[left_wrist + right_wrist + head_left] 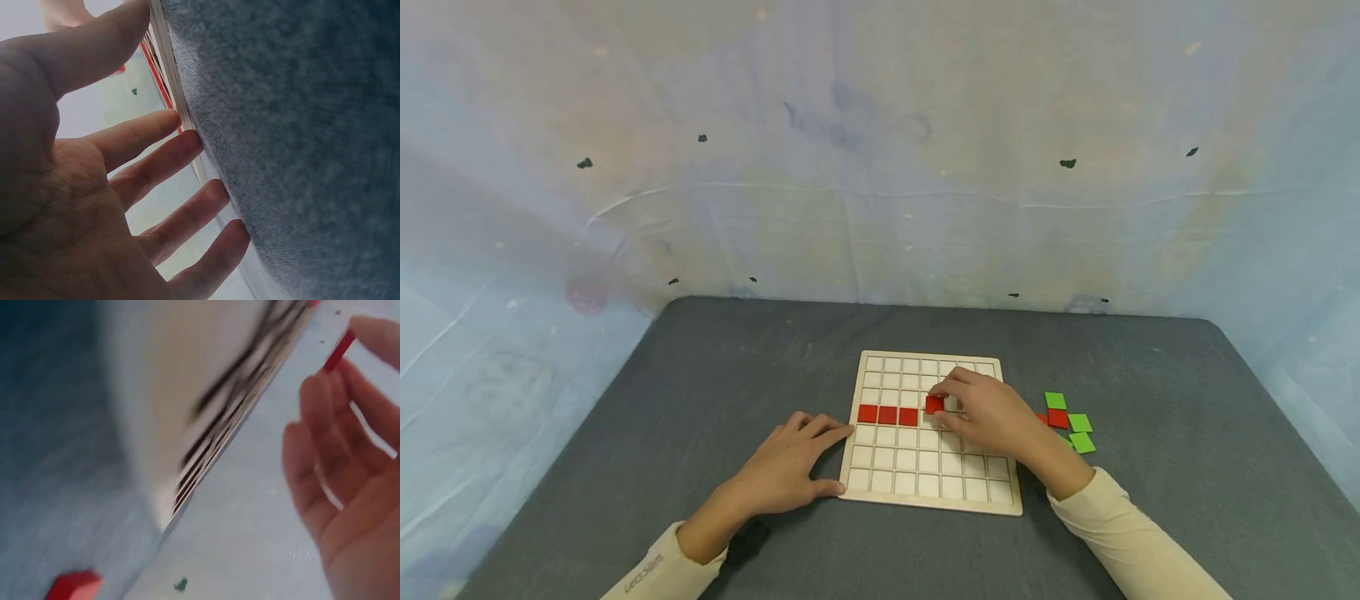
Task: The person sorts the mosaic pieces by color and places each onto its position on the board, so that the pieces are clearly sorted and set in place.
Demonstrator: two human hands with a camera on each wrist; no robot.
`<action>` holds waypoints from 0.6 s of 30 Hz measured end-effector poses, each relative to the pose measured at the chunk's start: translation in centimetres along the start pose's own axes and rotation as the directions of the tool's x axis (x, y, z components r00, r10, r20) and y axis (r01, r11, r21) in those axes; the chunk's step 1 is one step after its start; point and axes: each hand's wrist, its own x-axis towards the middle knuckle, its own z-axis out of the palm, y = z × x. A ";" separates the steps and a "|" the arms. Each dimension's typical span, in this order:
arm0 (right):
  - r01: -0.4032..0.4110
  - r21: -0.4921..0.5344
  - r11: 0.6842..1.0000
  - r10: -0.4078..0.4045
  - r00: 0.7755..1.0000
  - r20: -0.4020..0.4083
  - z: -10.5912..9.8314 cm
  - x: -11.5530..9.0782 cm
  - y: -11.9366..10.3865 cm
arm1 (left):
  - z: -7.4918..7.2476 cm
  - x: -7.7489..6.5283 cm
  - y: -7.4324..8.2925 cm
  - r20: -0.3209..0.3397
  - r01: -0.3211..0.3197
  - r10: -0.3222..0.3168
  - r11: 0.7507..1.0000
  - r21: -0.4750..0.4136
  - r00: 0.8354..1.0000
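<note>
A light wooden grid board (925, 502) lies on the dark table. Three red square tiles (887, 415) sit side by side in one row, starting from its left edge. Between thumb and fingertips, my right hand (992, 412) pinches another red tile (934, 405) over that row, just right of the three. The right wrist view shows this tile (340, 350) edge-on, clear of the board. My left hand (790, 467) has its fingers spread, with thumb and index fingertips at the board's left edge. In the left wrist view the fingertips (190, 142) rest by the board's side.
Right of the board lie several loose green tiles (1081, 422) and red tiles (1057, 418), partly hidden by the right forearm. A dark grey cloth (760, 358) covers the table. Behind it hangs a pale patterned curtain (880, 167).
</note>
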 end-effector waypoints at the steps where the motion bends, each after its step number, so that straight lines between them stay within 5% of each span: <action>1: -0.004 0.008 1.000 0.004 1.000 0.002 -0.2 0.0 0.0 | 0.0 0.0 0.0 -0.001 0.001 -0.001 1.000 -0.001 1.000; 18: 0.013 0.054 0.998 -0.017 0.997 0.077 0.9 0.2 -0.3 | 0.1 -0.1 -0.1 -0.002 -0.001 0.001 1.000 0.002 1.000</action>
